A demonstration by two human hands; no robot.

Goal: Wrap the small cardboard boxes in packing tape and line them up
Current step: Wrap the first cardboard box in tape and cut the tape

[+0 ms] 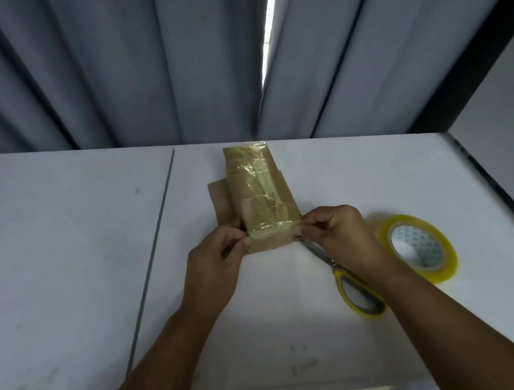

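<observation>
Cardboard box (pixel 269 243) at mid worktop (pixel 59 255), top covered w/ glossy tape (pixel 257 191) lengthwise; 2nd box (pixel 220 200) touches its left side. L hand (pixel 216 266): fingers (pixel 239 240) pinch near-left corner. R hand (pixel 340 236): fingers pinch near-right corner. Scissors (pixel 357 286) & roll (pixel 418 246) lie just right. Step, as judged: folding tape end over near face. To do well: hold box flat, pull film taut, press from centre outward vs. wrinkles.
</observation>
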